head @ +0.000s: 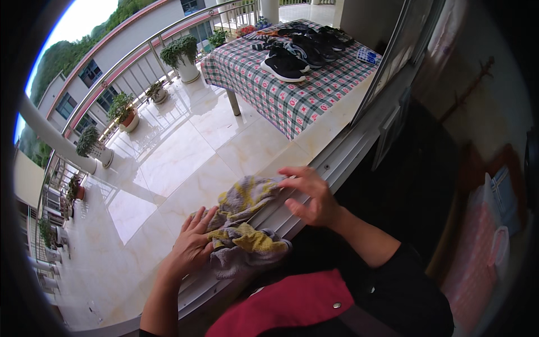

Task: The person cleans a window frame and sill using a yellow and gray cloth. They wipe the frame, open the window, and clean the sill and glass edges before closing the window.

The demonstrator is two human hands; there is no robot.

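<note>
A crumpled grey and yellow cloth [252, 242] is draped over a metal window track [280, 217], with folds on both sides of the sill. My left hand [193, 242] lies palm down on the cloth's left part, fingers stretched out; its palm side is hidden. At the cloth's upper right end is my right hand [309, 196], its fingers spread and curved. The fingertips of that hand are at the cloth's edge, and whether they touch it is unclear.
Outside, shoes [284, 65] stand on a table with a checked tablecloth [261, 90]. Potted plants [181, 54] line a metal railing [147, 42] along the tiled balcony floor [168, 168]. A sliding window frame [381, 63] rises at the right. Indoors lies a pink bag-like item [469, 248].
</note>
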